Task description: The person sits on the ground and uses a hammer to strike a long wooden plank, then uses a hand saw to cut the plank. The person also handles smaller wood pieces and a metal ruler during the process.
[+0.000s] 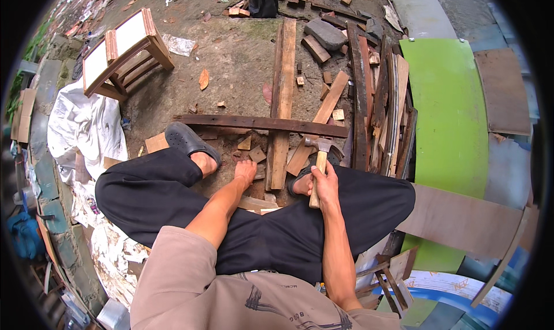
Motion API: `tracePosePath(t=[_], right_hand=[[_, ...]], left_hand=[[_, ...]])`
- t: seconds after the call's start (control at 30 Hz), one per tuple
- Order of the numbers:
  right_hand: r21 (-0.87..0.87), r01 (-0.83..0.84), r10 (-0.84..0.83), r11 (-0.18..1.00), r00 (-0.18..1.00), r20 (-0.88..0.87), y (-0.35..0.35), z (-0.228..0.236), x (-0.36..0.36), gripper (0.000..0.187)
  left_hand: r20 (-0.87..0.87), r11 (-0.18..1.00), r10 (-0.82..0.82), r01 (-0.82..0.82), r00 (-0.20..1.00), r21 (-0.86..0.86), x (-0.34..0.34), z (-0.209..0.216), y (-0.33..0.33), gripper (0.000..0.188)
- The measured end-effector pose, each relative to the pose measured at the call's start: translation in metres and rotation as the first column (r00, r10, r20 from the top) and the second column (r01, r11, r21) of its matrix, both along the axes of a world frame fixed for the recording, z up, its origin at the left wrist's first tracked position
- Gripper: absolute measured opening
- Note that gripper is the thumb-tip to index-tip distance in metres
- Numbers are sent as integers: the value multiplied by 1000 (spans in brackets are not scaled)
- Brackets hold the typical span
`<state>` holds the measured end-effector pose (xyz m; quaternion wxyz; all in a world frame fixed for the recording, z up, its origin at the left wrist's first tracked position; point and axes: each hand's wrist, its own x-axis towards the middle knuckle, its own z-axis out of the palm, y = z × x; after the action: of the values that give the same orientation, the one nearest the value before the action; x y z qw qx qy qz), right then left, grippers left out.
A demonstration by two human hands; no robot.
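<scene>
My right hand is wrapped round the wooden handle of a claw hammer, held upright with its metal head at the top, over my right foot. My left hand reaches down between my legs to the ground, its fingers bunched together; what they hold, if anything, is hidden. Small wood offcuts lie just beyond it. To its right runs a long wooden beam. A darker wooden bar lies across this beam, its left end by my left shoe.
A small wooden stool with a white top stands at the far left, near a white cloth. Right of the beam are a slanting plank, a grey stone block and stacked old timber. A green panel lies further right.
</scene>
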<state>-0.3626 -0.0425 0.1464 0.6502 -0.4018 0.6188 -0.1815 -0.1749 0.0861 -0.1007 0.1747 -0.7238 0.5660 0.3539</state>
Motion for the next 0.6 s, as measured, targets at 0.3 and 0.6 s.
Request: tracePosePath(t=[0.3, 0.6], right_hand=[[25, -79, 80, 997, 996, -50, 3, -9, -3, 43], [168, -232, 242, 958, 969, -42, 10, -15, -5, 53]], left_hand=[[-176, 970, 237, -224, 955, 92, 4, 16, 15, 61], [-148, 927, 368, -350, 918, 137, 0, 0, 11, 69]])
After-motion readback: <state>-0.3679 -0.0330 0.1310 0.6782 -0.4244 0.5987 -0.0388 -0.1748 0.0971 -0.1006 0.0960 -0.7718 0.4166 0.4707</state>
